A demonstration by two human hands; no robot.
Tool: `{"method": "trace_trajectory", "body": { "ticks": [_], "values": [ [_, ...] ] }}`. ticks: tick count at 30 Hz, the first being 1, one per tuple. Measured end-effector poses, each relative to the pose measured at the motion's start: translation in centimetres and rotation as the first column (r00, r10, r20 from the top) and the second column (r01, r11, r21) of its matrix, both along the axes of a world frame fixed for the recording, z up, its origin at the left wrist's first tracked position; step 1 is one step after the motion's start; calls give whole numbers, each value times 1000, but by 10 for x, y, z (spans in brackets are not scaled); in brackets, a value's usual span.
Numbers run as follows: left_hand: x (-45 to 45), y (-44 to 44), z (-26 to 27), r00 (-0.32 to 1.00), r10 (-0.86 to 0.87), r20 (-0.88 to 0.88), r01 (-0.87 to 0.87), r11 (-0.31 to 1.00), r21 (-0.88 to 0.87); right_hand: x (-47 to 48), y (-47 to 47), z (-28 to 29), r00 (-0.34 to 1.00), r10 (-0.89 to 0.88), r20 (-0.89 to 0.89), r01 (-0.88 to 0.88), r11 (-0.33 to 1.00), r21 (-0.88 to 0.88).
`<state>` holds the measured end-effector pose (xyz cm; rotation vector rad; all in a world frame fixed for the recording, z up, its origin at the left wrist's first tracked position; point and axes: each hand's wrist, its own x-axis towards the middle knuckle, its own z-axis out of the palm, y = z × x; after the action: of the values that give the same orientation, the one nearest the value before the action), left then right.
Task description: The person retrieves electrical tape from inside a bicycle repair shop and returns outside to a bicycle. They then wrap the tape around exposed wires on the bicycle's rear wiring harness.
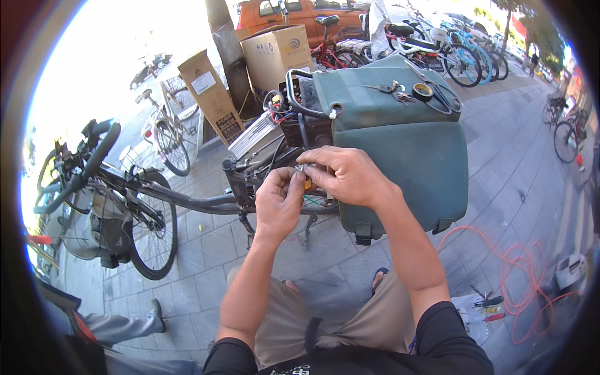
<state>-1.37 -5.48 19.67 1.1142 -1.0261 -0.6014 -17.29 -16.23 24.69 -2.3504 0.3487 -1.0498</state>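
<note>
Both hands meet over the middle of a black bicycle frame (201, 204). Between their fingertips is a small shiny piece (301, 167), too little to name. My left hand (281, 199) pinches it between thumb and index finger from the left. From the right, my right hand (349, 174) closes thumb and fingers on it. Just below the fingertips a yellow connector (308, 183) shows, partly hidden. A green wire (313, 200) runs under the hands. Close by on the right hangs a green pannier bag (403, 164) over the rear rack. A silver finned controller box (253, 135) lies beyond my left hand.
On the bag lie a roll of black tape (423, 92), keys (388, 87) and scissors (445, 101). Cardboard boxes (276, 56) stand behind by a post. An orange hose (511, 276) coils at right near hand tools (490, 307). A person's leg (122, 326) is at lower left.
</note>
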Motion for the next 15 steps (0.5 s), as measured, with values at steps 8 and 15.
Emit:
{"method": "trace_trajectory", "body": {
  "ticks": [8, 15],
  "values": [
    [11, 2, -14, 988, -84, -128, 80, 996, -37, 10, -10, 9, 994, -11, -113, -20, 963, -270],
    [22, -5, -28, 977, -117, -179, 98, 989, -112, 33, -11, 20, 991, 35, -126, -108, 758, -643]
  ]
}}
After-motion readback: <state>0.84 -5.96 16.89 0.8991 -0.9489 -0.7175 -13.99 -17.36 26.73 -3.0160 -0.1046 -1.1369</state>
